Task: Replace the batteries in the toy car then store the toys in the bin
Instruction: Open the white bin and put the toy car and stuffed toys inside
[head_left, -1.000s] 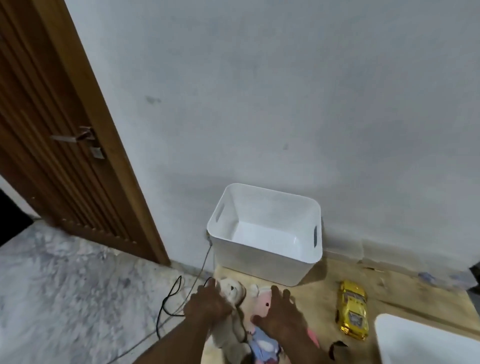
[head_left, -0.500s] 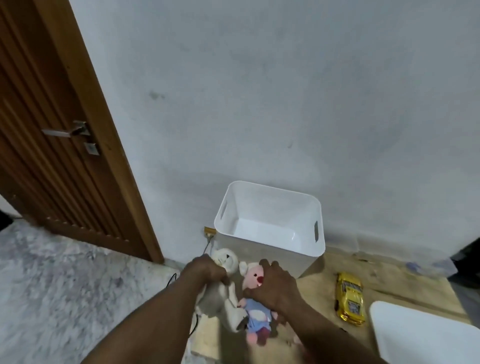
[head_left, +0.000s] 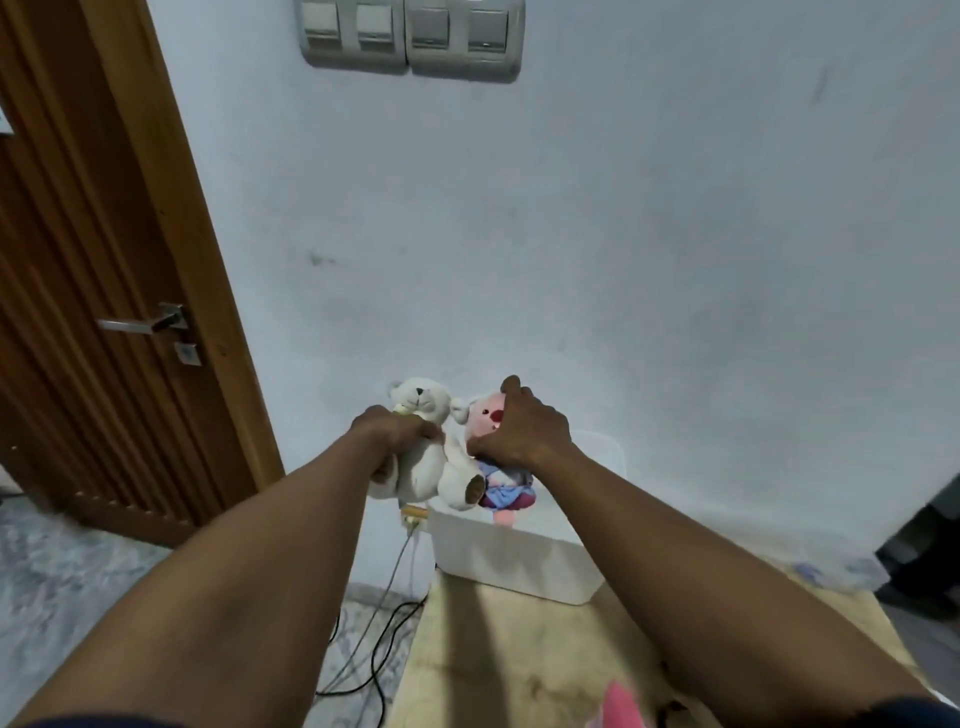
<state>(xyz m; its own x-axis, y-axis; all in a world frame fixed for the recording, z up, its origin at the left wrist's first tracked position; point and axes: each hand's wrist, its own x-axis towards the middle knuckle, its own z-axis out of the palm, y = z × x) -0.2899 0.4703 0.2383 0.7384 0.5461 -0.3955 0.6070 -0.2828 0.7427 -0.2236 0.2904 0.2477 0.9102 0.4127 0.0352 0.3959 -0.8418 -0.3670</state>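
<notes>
My left hand (head_left: 392, 431) grips a white teddy bear (head_left: 428, 447) by its body. Beside it, my right hand (head_left: 519, 426) is closed on a pink plush doll (head_left: 488, 415) in a blue dress. Both toys hang in the air, touching each other, just above the near left rim of the white bin (head_left: 519, 556), which stands against the wall on a wooden board. My arms hide the yellow toy car.
A wooden door (head_left: 104, 312) with a metal handle stands at the left. Cables (head_left: 384, 613) run down the wall beside the bin onto the marble floor. Light switches (head_left: 410, 36) sit high on the wall. Something pink (head_left: 621, 701) lies at the bottom edge.
Both hands have lifted the two plush toys off the board and carried them up and forward over the bin. The view has tilted upward.
</notes>
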